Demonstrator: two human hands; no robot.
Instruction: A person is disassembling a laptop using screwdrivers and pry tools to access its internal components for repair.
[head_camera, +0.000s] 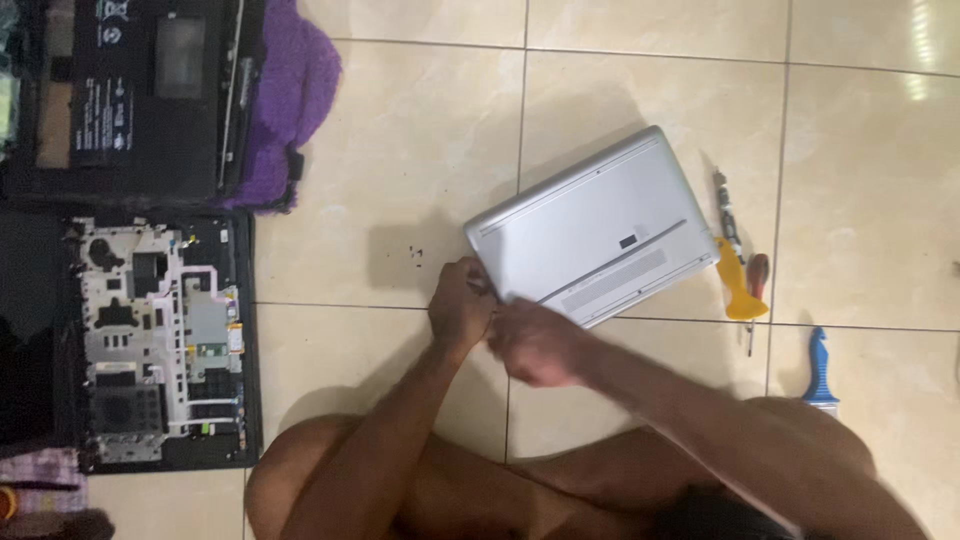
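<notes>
Where the frame's lower edge cuts our bare knees, both forearms run up toward the centre. Left hand (460, 300) curled at the near corner of the silver laptop (590, 232), fingers closed against its edge; whether anything small is pinched there we cannot tell. Right hand (535, 345) blurred, loosely clenched just beside the left, touching or almost touching the same corner; its grip cannot be made out.

The laptop lies bottom-up and closed on the tile floor (420, 130), centre of frame, turned at a slant. Just left of it, a few dark specks (416, 254) on the tile, too small to identify.

Right of the laptop: a yellow-handled tool (738, 285) and a screwdriver with a red handle (757, 280), lying together. Lower right, a blue-handled tool (820, 368), well apart from the laptop.

Left edge, mid-frame: an opened black laptop base (160, 340) holding exposed pale boards and parts. Upper left: another black laptop shell (130, 95), opened, resting partly on a purple fluffy cloth (290, 90).

Floor is glossy beige tile with dark grout lines; light reflection at upper right.
</notes>
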